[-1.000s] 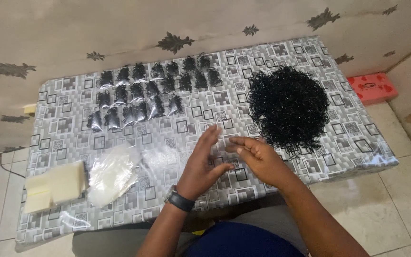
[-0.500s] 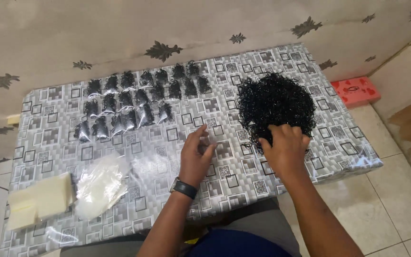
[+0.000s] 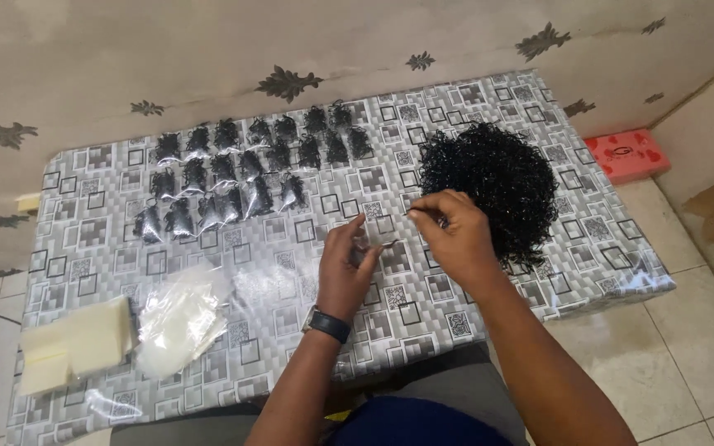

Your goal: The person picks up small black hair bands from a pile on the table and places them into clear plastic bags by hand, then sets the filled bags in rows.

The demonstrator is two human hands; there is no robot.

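at nine o'clock on the low table [image 3: 84, 239], a stack of pale cream sheets [image 3: 76, 343] lies flat, and just beside it toward the centre sits a loose heap of clear plastic bags [image 3: 182, 318]. above these, from ten to twelve o'clock, rows of small filled bags [image 3: 241, 169] lie side by side, each showing a dark bunch through clear film.

near the centre the left hand [image 3: 347, 272], a dark watch [image 3: 327, 324] on its wrist, has its fingers curled up around what looks like a small clear bag; the film is too faint to be sure of. the right hand [image 3: 456, 235] is closed in a pinch at its fingertips, at the six-to-seven o'clock edge of the black pile [image 3: 493, 186], gripping something too small to make out, most likely a few of the black pieces. the two hands are near each other but not touching.

the black pile at two o'clock is a tangle of thin, springy-looking bits: light, likely to snag on one another and to scatter, so a small pinch from the edge seems the surest hold. the bags look soft, slippery and limp, best taken at the mouth.

little stands in the way; the filled rows lie well apart from the hands. a red box [image 3: 626, 154] sits on the floor at three o'clock, off the table.
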